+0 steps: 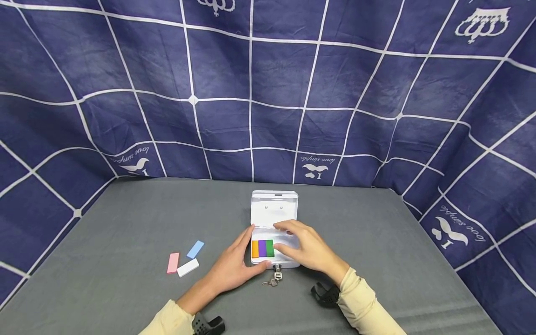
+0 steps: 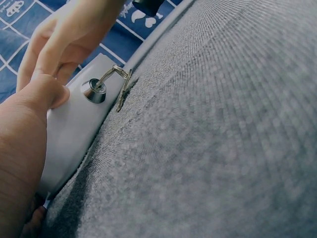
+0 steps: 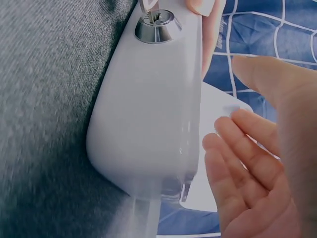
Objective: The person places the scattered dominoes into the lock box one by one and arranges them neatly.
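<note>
A small white cash box (image 1: pixel 286 266) stands with its lid (image 1: pixel 272 209) raised at the back. Orange (image 1: pixel 255 249), purple (image 1: pixel 262 248) and green (image 1: pixel 270 248) blocks lie side by side in its left half. My left hand (image 1: pixel 234 267) holds the box at its left side, thumb on the front rim and fingers along the side wall. Over the box's right half is my right hand (image 1: pixel 307 246), thumb and fingers spread apart with nothing between them; its thumb tip is close to the green block. A key sits in the front lock (image 2: pixel 94 91), with more keys (image 1: pixel 273 282) hanging from it.
Left of the box, pink (image 1: pixel 173 263), white (image 1: pixel 188 268) and blue (image 1: pixel 195 249) blocks lie on the grey table cloth (image 1: pixel 125 279). A blue curtain (image 1: pixel 276 125) with white lines hangs behind the table and along its sides.
</note>
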Motion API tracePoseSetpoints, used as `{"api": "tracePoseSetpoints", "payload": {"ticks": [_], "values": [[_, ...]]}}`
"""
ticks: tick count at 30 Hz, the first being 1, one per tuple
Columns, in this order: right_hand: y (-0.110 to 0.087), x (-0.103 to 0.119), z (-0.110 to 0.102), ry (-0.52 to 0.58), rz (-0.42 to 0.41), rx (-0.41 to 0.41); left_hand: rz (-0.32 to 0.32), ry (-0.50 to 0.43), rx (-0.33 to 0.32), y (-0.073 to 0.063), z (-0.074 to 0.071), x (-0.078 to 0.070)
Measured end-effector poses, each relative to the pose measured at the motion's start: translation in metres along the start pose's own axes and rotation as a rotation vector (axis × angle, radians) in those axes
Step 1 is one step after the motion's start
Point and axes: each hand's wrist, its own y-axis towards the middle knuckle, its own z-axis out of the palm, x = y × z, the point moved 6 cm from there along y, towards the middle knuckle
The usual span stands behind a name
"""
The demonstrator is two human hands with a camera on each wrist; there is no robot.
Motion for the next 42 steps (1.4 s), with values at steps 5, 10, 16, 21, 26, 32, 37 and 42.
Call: {"api": "tracePoseSetpoints", "payload": {"ticks": [5,10,16,21,26,32,37,42], "values": [[-0.005,-0.003,-0.009,-0.012,0.036,-0.039,-0.005,0.005,0.002,0.001,0.0,0.0],[-0.011,-0.006,-0.012,-0.011,0.053,-0.061,0.005,0.006,-0.002,0.001,-0.002,-0.001],[-0.018,-0.009,-0.013,-0.003,0.08,-0.087,0.009,0.016,-0.001,0.001,-0.002,-0.002],[-0.022,-0.013,-0.013,0.006,0.097,-0.097,-0.001,0.011,0.002,0.001,-0.001,-0.001],[-0.026,-0.018,-0.012,0.024,0.143,-0.088,0.007,0.022,-0.002,0.001,-0.001,-0.001],[-0.032,-0.024,-0.011,0.001,0.199,-0.072,0.007,0.021,0.0,0.001,-0.001,0.0],[-0.037,-0.03,-0.006,0.003,0.221,-0.058,0.01,0.019,0.003,0.001,0.001,0.0],[-0.037,-0.033,-0.003,0.031,0.21,-0.049,0.005,0.008,0.004,0.001,0.0,0.001]]}}
